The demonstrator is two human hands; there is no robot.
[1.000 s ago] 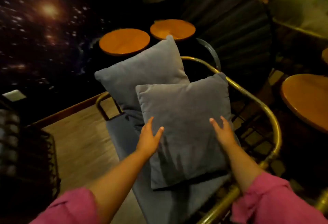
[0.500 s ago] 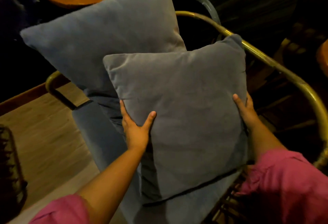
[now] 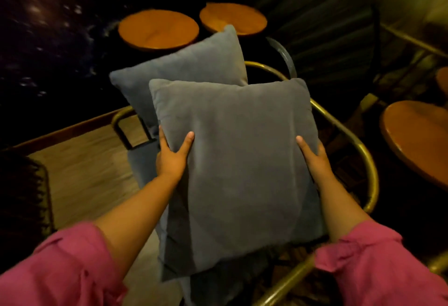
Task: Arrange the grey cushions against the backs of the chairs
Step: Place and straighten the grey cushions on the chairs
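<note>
In the head view, the front cushion (image 3: 237, 160) is gripped at its two side edges by the left hand (image 3: 171, 157) and right hand (image 3: 315, 160), above the chair (image 3: 349, 136). A second cushion (image 3: 184, 68) leans behind. It looks soft and light, best held by the edges.

No readable text in view.
No lettering, label, brand mark, number or sign can be made out on any surface; the scene is dim and partly blurred.
</note>
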